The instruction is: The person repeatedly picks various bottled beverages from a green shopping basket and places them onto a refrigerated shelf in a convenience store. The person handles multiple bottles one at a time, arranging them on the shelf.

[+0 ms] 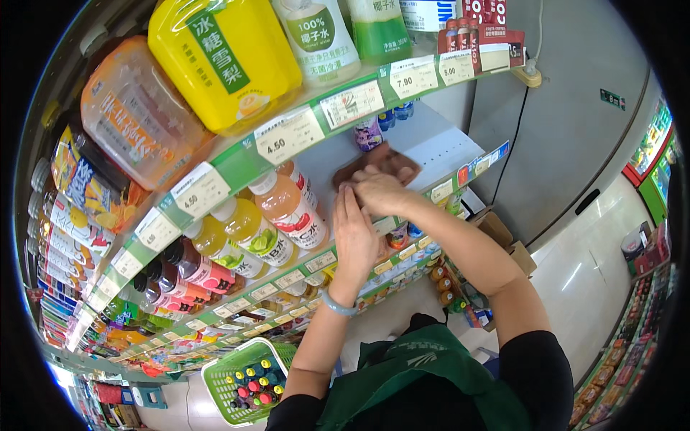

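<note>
A brown cloth (401, 161), blurred, lies on the pale shelf board (431, 134) under and beyond my hands. My right hand (377, 191) presses on the cloth with bent fingers. Against it, at the shelf's front edge, is my left hand (356, 231), its fingers straight and close together, its tips at the cloth's near side; whether it grips any of the cloth is hidden. Behind the cloth stands a bottle with a purple label (368, 134), with blue-labelled bottles (403, 110) farther back. Left of my hands are bottles of pink drink (291, 207) and yellow drink (256, 229).
An upper shelf with green price-tag strip (350, 102) bears a large yellow bottle (223, 64) and other drinks close above my hands. A grey refrigerator (566, 108) stands at the right. On the floor, lower left, is a green basket (215, 377) holding several capped bottles.
</note>
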Action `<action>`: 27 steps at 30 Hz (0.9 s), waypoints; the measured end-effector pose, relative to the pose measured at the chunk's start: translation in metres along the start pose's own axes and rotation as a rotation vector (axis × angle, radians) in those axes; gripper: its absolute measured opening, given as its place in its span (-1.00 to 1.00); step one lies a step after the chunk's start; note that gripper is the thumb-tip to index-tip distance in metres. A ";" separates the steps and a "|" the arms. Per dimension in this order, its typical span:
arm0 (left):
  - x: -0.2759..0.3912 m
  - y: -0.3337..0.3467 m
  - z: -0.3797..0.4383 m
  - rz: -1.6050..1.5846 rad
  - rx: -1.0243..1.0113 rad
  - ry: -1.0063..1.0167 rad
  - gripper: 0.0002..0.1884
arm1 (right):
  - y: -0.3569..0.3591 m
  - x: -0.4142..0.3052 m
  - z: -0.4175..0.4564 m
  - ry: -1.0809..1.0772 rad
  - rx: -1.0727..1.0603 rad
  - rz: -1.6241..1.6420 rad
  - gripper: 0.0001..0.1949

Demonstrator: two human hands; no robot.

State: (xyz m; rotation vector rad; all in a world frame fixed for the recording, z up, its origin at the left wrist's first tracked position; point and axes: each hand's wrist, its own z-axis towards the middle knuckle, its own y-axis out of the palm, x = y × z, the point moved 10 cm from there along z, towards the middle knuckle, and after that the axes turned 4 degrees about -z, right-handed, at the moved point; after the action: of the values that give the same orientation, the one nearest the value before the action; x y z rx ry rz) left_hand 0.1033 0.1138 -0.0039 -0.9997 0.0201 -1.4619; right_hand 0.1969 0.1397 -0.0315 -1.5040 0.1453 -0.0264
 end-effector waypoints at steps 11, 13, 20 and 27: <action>-0.004 0.007 -0.006 0.002 -0.023 -0.081 -0.41 | -0.025 0.019 0.140 -0.256 0.813 0.338 -0.57; -0.006 0.004 -0.008 -0.008 0.043 -0.082 -0.43 | -0.034 0.022 0.139 -0.302 0.891 0.370 -0.57; 0.002 -0.007 -0.007 0.075 0.125 -0.091 -0.42 | 0.018 -0.011 0.093 -0.035 -0.056 0.093 -0.58; 0.053 0.051 0.036 0.003 -0.091 0.023 -0.58 | -0.014 0.060 -0.030 -0.061 -0.069 -0.084 -0.54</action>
State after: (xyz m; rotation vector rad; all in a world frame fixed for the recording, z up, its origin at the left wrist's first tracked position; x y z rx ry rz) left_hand 0.1746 0.0800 0.0182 -1.0567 0.1056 -1.4802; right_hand 0.2544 0.1023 -0.0246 -1.5772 0.0341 -0.0432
